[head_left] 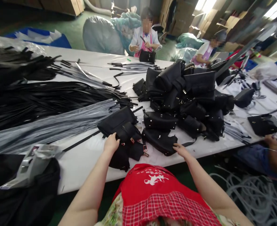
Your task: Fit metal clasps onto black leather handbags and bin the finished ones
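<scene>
My left hand point(112, 143) has its fingers closed on the near left edge of a black handbag point(116, 122) with a flap and metal fittings. That bag lies at the table's front, and its underside is partly hidden. To the right, my right hand point(181, 150) grips the end of another black handbag point(158, 140), which rests on its side on the table. A small buckle and metal tag point(145, 151) lie between the two bags. Just behind the second bag is a further black handbag point(160, 120) with small metal studs on its base.
A heap of black handbags point(185, 84) rises at the back right. Long black straps point(46, 97) and plastic-wrapped strips point(58, 125) cover the left of the white table point(77, 171). A grey tape dispenser point(32, 163) stands front left. One co-worker point(146, 37) handles a bag opposite.
</scene>
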A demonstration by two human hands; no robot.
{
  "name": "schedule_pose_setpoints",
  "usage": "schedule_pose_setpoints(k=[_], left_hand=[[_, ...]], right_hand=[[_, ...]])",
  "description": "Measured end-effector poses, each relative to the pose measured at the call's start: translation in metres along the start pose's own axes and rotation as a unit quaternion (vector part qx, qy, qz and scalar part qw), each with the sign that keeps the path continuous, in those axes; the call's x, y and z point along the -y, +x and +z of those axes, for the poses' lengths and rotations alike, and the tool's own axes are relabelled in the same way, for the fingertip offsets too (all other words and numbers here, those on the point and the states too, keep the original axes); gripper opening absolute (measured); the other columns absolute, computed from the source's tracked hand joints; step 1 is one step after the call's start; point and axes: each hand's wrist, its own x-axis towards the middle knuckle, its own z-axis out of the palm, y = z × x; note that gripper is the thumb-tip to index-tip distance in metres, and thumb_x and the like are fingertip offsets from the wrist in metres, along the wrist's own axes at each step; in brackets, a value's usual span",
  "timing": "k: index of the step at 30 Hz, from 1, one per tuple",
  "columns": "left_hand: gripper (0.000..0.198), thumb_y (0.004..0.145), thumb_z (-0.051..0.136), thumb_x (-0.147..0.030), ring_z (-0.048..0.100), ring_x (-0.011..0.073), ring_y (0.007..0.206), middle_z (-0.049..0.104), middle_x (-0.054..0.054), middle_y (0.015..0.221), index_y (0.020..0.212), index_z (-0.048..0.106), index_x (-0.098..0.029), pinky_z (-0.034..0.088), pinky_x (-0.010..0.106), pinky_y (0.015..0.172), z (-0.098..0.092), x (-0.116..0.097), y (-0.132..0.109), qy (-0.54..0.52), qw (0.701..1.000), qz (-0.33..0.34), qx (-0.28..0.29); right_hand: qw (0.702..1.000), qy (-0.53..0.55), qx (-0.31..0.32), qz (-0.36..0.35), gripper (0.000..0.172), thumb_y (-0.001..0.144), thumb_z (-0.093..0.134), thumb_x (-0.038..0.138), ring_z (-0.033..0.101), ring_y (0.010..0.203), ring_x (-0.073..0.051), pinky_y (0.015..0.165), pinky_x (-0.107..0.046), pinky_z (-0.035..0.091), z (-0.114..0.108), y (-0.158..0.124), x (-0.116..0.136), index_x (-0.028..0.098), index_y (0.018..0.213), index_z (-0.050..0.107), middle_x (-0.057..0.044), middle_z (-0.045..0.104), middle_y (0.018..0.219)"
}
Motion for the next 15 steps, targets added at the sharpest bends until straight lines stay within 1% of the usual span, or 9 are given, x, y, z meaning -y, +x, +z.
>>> schedule_pose_setpoints(k=[2, 3, 5, 7, 9, 11, 13, 15], left_hand=[[0.048, 0.085, 0.05, -0.032, 0.059, 0.0269, 0.105, 0.062, 0.017, 0.113, 0.127, 0.049, -0.008, 0.046, 0.035, 0.09, -0.004, 0.01, -0.016, -0.007, 1.0, -0.012, -0.003], [0.048, 0.086, 0.048, -0.034, 0.06, 0.026, 0.102, 0.063, 0.016, 0.109, 0.126, 0.049, -0.009, 0.047, 0.035, 0.089, -0.007, 0.015, -0.025, -0.016, 1.0, -0.02, -0.01], [0.048, 0.085, 0.046, -0.037, 0.061, 0.025, 0.096, 0.064, 0.014, 0.102, 0.124, 0.05, -0.009, 0.048, 0.035, 0.087, -0.011, 0.019, -0.045, -0.047, 0.997, -0.037, -0.043], [0.05, 0.083, 0.045, -0.041, 0.063, 0.0244, 0.089, 0.064, 0.012, 0.096, 0.12, 0.054, -0.009, 0.05, 0.036, 0.085, -0.013, 0.016, -0.067, -0.09, 0.989, -0.053, -0.101], [0.052, 0.081, 0.045, -0.046, 0.064, 0.024, 0.083, 0.065, 0.011, 0.093, 0.116, 0.056, -0.01, 0.052, 0.037, 0.081, -0.013, 0.004, -0.09, -0.127, 0.975, -0.073, -0.165], [0.053, 0.079, 0.046, -0.05, 0.065, 0.0243, 0.078, 0.066, 0.009, 0.09, 0.114, 0.058, -0.013, 0.054, 0.038, 0.077, -0.011, -0.015, -0.115, -0.16, 0.957, -0.105, -0.218], [0.051, 0.075, 0.049, -0.053, 0.066, 0.0253, 0.072, 0.068, 0.008, 0.085, 0.11, 0.061, -0.017, 0.057, 0.039, 0.073, -0.002, -0.038, -0.138, -0.197, 0.937, -0.144, -0.25], [0.048, 0.07, 0.053, -0.054, 0.068, 0.0268, 0.067, 0.07, 0.004, 0.079, 0.107, 0.062, -0.025, 0.059, 0.039, 0.063, 0.015, -0.064, -0.157, -0.244, 0.92, -0.16, -0.263]], right_hand=[[0.997, -0.062, 0.008, -0.036, 0.013, 0.066, 0.064, 0.028, 0.065, 0.087, -0.028, 0.08, -0.036, 0.048, -0.032, 0.015, 0.004, 0.018, 0.071, 0.072, -0.01, 0.071, 0.078], [0.994, -0.088, 0.008, -0.057, 0.013, 0.068, 0.064, 0.028, 0.064, 0.091, -0.029, 0.084, -0.037, 0.047, -0.047, 0.027, 0.011, 0.017, 0.071, 0.072, -0.011, 0.071, 0.082], [0.986, -0.126, 0.011, -0.106, 0.019, 0.074, 0.06, 0.03, 0.062, 0.099, -0.029, 0.09, -0.037, 0.044, -0.071, 0.06, 0.036, 0.018, 0.081, 0.073, -0.011, 0.071, 0.095], [0.975, -0.153, 0.023, -0.159, 0.025, 0.08, 0.056, 0.031, 0.059, 0.107, -0.027, 0.096, -0.035, 0.041, -0.081, 0.101, 0.072, 0.018, 0.094, 0.073, -0.01, 0.068, 0.108], [0.961, -0.177, 0.049, -0.205, 0.027, 0.084, 0.054, 0.029, 0.056, 0.112, -0.024, 0.1, -0.033, 0.038, -0.076, 0.14, 0.114, 0.019, 0.102, 0.071, -0.008, 0.066, 0.116], [0.946, -0.205, 0.09, -0.236, 0.026, 0.086, 0.054, 0.027, 0.056, 0.114, -0.022, 0.101, -0.032, 0.038, -0.06, 0.171, 0.154, 0.019, 0.105, 0.069, -0.008, 0.065, 0.118], [0.927, -0.239, 0.138, -0.253, 0.025, 0.087, 0.057, 0.029, 0.056, 0.112, -0.022, 0.1, -0.037, 0.04, -0.041, 0.191, 0.185, 0.016, 0.106, 0.067, -0.008, 0.064, 0.117], [0.909, -0.274, 0.18, -0.256, 0.031, 0.087, 0.06, 0.036, 0.058, 0.11, -0.023, 0.098, -0.043, 0.042, -0.024, 0.201, 0.202, 0.014, 0.109, 0.064, -0.01, 0.063, 0.118]])
